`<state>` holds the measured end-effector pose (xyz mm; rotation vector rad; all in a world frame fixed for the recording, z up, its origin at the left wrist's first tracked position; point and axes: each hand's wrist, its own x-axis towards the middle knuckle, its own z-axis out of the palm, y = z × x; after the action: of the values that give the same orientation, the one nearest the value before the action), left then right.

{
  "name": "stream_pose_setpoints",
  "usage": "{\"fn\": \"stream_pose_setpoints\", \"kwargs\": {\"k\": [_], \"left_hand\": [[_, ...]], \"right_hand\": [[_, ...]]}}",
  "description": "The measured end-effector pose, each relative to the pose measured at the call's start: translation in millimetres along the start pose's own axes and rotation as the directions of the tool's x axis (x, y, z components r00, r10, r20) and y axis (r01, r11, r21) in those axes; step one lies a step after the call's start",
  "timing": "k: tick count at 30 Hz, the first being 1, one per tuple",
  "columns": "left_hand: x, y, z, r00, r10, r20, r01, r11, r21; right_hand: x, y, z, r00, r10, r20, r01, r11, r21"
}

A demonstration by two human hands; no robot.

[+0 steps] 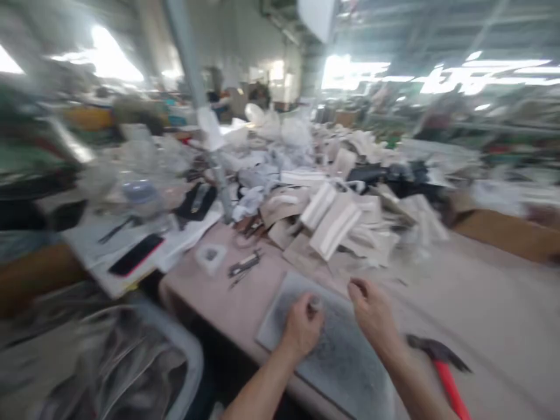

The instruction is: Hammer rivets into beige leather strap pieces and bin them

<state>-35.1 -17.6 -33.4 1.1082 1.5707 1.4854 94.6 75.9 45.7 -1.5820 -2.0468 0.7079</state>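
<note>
Over grey slab (pixel 345 356) on worktop (pixel 490 291), my left hand (pixel 301 328) grips small blurred piece (pixel 314 303); loosened fingers could drop it. My right hand (pixel 371 309) curled, contents unclear; forearm (pixel 409 376) could knock hammer (pixel 437 351).

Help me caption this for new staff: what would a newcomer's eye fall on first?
Probably the red-handled hammer at lower right, beside the right forearm. Next, the heap of pale pieces mid-picture, then the left hand curled around a small object over the gray board.
</note>
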Motion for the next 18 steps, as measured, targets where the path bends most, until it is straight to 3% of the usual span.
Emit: {"fn": "stream_pose_setpoints", "kwargs": {"k": [2, 5, 7, 10, 14, 18], "left_hand": [[3.8, -6.9, 9.9, 0.999, 0.01, 0.035, -0.01, 1.0, -0.001], [3.9, -14.2, 2.5, 0.998, 0.022, 0.057, -0.022, 1.0, 0.005], [0.8, -13.8, -2.1, 0.999, 0.021, 0.046, -0.021, 1.0, 0.014], [-1.5, -11.0, -0.1, 1.0, 0.012, 0.026, -0.013, 1.0, 0.02], [0.6, -12.2, 7.3, 1.0, 0.021, 0.0, -0.021, 1.0, 0.01], [3.1, -18.0, 8.3, 1.0, 0.031, 0.005, -0.031, 0.999, 0.039]], "right_hand": [[23.1, 15.5, -10.7, 0.99, 0.103, -0.096, -0.106, 0.994, -0.03], [51.7, 28.0, -15.4, 0.973, 0.166, -0.159, -0.173, 0.984, -0.03], [66.4, 22.8, -11.7, 0.974, 0.162, -0.159, -0.166, 0.986, -0.014], [86.2, -7.4, 0.8, 0.981, 0.082, -0.175, -0.083, 0.997, 0.001], [108.3, -69.0, 20.3, 0.979, -0.097, -0.18, 0.083, 0.993, -0.082], [125.9, -104.6, 27.5, 0.993, -0.005, -0.122, -0.005, 0.997, -0.076]]}}
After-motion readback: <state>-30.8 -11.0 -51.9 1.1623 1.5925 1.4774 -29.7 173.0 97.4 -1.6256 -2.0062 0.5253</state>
